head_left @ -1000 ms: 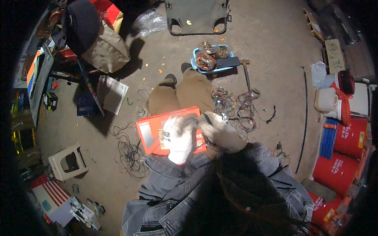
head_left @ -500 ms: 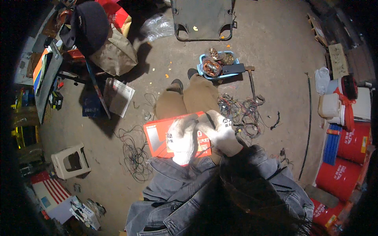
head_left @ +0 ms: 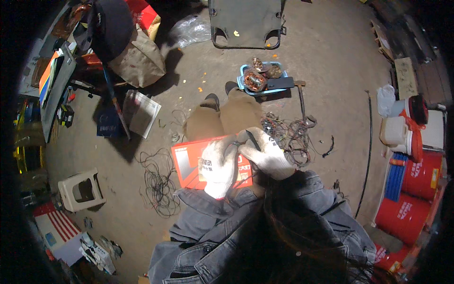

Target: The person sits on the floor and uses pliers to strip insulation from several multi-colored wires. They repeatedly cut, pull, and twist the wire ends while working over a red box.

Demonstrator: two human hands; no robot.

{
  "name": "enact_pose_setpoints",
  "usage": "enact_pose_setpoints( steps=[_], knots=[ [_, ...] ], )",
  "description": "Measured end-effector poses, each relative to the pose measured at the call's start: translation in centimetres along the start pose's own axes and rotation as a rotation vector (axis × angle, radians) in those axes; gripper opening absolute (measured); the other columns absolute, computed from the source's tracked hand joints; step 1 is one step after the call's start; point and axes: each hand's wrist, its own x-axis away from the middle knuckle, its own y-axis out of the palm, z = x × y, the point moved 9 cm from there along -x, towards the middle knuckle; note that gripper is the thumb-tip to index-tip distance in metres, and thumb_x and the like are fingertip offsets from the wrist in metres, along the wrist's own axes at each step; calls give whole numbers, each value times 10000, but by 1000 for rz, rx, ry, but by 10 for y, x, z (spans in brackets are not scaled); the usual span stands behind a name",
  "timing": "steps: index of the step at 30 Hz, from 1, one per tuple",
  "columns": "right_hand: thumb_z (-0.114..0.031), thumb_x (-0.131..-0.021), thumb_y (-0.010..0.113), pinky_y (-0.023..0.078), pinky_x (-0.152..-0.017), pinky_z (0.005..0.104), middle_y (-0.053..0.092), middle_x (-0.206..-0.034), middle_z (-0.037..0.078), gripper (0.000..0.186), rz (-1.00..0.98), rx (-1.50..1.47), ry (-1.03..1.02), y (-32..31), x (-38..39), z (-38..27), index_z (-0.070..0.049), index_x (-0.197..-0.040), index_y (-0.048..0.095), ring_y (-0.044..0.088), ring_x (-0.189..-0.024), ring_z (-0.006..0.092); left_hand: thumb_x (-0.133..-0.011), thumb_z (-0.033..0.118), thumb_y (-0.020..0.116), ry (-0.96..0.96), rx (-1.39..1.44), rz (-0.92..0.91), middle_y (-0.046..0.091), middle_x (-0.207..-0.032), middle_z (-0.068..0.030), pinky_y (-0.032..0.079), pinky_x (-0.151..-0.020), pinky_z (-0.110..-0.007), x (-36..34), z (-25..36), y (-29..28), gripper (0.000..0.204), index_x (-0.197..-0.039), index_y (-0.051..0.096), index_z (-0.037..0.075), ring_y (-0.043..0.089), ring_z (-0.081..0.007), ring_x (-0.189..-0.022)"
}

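Observation:
My left hand [head_left: 218,163], in a white work glove with greyish fingertips, is closed above a red cardboard box [head_left: 185,165] lying across my lap. My right hand [head_left: 266,155], gloved the same way, meets it fingertip to fingertip. Pinched between them is a thin dark piece that looks like black wire [head_left: 252,140], mostly hidden by the fingers. A thin dark strand also shows over the box below the hands. The box carries a grey and white picture on its left part.
Tangled wires lie to the left [head_left: 161,184] and right [head_left: 293,137] of my legs. Ahead stands a blue basket [head_left: 243,80] with bagged small parts and a dark flat case, a hammer [head_left: 301,97] beside it. A beige stool [head_left: 78,191] is left; red drums [head_left: 404,217] line the right.
My right hand has turned and shifted slightly, and more of the dark piece shows between its thumb and fingers. The left hand stays nearly in place over the box.

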Motion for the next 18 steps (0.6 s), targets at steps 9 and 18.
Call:
enact_pose_setpoints(
  steps=[9, 18],
  knots=[
    [-26, -909, 634, 533, -959, 360, 658, -1180, 149, 286, 39, 283, -264, 11, -4, -18, -9, -1195, 638, 670, -1105, 287, -969, 123, 585, -106, 49, 15, 748, -1087, -211, 534, -923, -431, 4, -11, 3, 296, -1198, 709, -17, 708, -369, -1010],
    [-69, -994, 626, 525, -940, 406, 655, -1139, 173, 238, -79, 90, -155, 16, -15, -17, -14, -1224, 606, 669, -1091, 354, -957, 115, 575, -118, -13, 46, 732, -995, -219, 536, -874, -423, 6, -18, 1, 274, -1150, 690, -42, 703, -370, -952]
  ],
)
